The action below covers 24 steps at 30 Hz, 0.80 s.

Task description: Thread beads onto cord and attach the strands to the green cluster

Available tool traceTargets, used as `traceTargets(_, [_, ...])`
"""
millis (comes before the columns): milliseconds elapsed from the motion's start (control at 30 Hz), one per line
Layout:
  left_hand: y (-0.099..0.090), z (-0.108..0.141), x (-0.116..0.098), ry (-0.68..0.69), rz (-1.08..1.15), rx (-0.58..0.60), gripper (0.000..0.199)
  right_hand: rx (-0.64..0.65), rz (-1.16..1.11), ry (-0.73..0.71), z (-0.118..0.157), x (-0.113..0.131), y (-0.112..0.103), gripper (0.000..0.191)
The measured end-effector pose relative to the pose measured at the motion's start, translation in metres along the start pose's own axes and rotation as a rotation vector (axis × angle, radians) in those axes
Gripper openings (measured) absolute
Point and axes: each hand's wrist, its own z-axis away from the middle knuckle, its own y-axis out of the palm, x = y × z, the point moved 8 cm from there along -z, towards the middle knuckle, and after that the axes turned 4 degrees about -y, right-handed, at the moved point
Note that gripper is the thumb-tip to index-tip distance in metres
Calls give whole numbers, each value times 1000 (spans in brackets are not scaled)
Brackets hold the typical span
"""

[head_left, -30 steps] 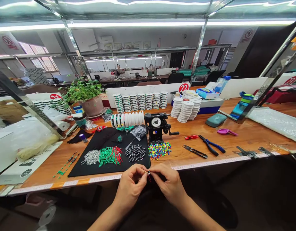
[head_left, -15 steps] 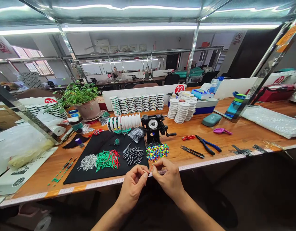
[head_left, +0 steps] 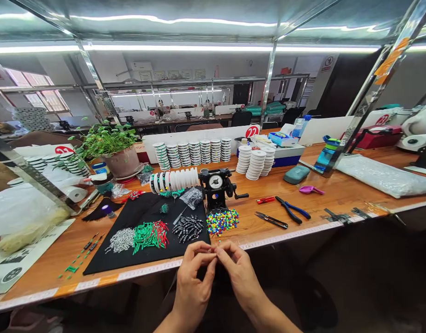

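My left hand point(head_left: 196, 273) and my right hand point(head_left: 240, 273) meet at the fingertips over the table's front edge. Both are closed in a pinch; the small thing between the fingers is too hidden to name. Just beyond them lies a heap of multicoloured beads point(head_left: 222, 221). On a black mat point(head_left: 109, 266) to the left are small black pieces point(head_left: 188, 229), green tube pieces point(head_left: 145, 236), red ones point(head_left: 160, 235) and silver-grey pieces point(head_left: 120, 240). Behind the beads stands a black hand-cranked winder point(head_left: 216, 189) carrying a row of white spools point(head_left: 176, 179).
Snips point(head_left: 271, 219), blue-handled pliers point(head_left: 292, 209), a red lighter point(head_left: 265, 200) and a purple scoop point(head_left: 310, 189) lie to the right. White spool stacks point(head_left: 256, 164) and wound spools point(head_left: 194, 153) stand behind. A potted plant point(head_left: 121, 162) is at back left, a metal post point(head_left: 355, 101) at right.
My hands have come together, fingertips now touching, where a small gap with a thin reddish piece showed before. The whole view has shifted slightly.
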Motion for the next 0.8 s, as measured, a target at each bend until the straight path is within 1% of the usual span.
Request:
traceTargets(100, [-6,-2,-4,87,-144,-10,23,-62,-99,13,8,0,-9,40])
traceTargets(167, [-19,-8,-6,123,-234,-60,25,-44,-140,83,20,-3,-15,43])
traceTargets(267, [-40,-17,-14,171,-315,-159,22,12,-87,161,44,-1,-30,44])
traceTargets(300, [-44,-18,-18,187,-317,-172,21,22,-47,168,51,2,-36,44])
traceTargets(333, [-44,-19,-22,197,-302,-159,19,32,-5,172,58,5,-41,44])
traceTargets(367, [-41,-19,-26,202,-267,-112,17,43,38,178,64,7,-46,44])
traceTargets(400, [-32,-18,-29,205,-216,-28,16,60,80,187,69,9,-48,44])
traceTargets(500, [8,-3,-36,178,-39,335,22,159,266,166,76,13,-46,38])
traceTargets(533, [21,4,-37,156,6,438,28,195,346,140,76,14,-44,34])
traceTargets(567, [32,11,-37,128,34,517,34,228,424,112,76,15,-41,30])
traceTargets(633, [45,22,-33,64,40,604,45,280,547,63,75,15,-38,19])
traceTargets(667, [49,27,-30,35,24,636,47,297,589,46,74,14,-37,15])
traceTargets(733, [55,33,-26,-8,-30,695,42,322,646,28,72,13,-37,12])
traceTargets(800, [56,36,-24,-18,-103,744,31,347,682,36,70,12,-38,14])
